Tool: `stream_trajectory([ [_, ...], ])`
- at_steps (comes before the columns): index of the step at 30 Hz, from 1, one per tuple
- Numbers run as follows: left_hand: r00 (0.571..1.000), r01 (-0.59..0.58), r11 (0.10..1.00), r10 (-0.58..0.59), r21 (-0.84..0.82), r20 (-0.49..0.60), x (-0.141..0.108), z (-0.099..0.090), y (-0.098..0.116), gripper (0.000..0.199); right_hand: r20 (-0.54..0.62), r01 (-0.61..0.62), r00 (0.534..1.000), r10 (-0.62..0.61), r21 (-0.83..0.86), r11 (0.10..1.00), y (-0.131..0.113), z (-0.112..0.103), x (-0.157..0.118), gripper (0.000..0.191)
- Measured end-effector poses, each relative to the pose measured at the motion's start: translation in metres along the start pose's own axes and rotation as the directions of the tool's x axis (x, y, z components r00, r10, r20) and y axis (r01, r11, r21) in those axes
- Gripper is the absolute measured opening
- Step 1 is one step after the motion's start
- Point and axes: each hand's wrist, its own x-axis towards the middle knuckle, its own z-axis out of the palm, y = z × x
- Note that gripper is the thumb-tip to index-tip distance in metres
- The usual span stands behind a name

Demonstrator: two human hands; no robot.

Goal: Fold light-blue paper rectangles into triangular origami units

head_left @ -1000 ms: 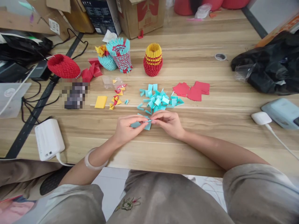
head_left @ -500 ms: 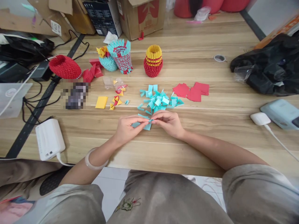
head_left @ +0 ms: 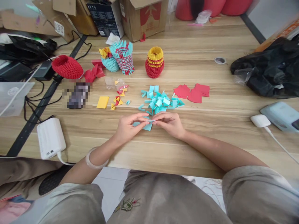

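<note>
Between my fingertips is a small folded blue paper [head_left: 150, 121], seen nearly edge-on. My left hand [head_left: 130, 126] pinches its left end, and my right hand [head_left: 169, 123] pinches its right end. Flat blue paper [head_left: 147, 127] lies on the table just under the fingers, partly covered by my left hand. Directly beyond the hands spreads a loose pile of folded blue pieces [head_left: 158, 101]. Red paper rectangles [head_left: 195, 93] lie to the right of that pile. Left of it are a yellow paper stack [head_left: 102, 102] and small yellow and red folded pieces [head_left: 120, 101].
Folded-paper vases, one red and yellow [head_left: 154, 63] and one blue and red [head_left: 123, 59], stand farther back. A red paper ring [head_left: 67, 67] and a white power device [head_left: 50, 138] are left. A black bag [head_left: 273, 68] and tape roll [head_left: 220, 60] are right.
The blue paper between my fingertips shows as a longer, straighter strip than before. Both hands keep nearly the same place, and the whole view has shifted slightly.
</note>
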Motion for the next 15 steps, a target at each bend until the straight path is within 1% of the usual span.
stream_trajectory([
  [2, 1.000, 0.015, 1.000, -0.015, -0.020, -0.001, -0.0011, 0.0007, 0.0000, 0.027, 0.001, 0.003, 1.000, -0.003, 0.004, 1.000, -0.0001, 0.0002, 0.0000, 0.005],
  [12, 0.999, -0.032, 0.997, 0.029, 0.066, 0.043, -0.0023, -0.0006, -0.0027, 0.023, -0.026, -0.033, 0.999, 0.033, 0.000, 0.999, 0.0002, 0.0004, 0.0002, 0.010],
  [15, 0.998, -0.053, 0.996, 0.050, 0.074, 0.042, -0.0020, -0.0007, -0.0022, 0.021, -0.041, -0.039, 0.998, 0.039, -0.004, 0.999, 0.0008, 0.0007, 0.0005, 0.013],
])
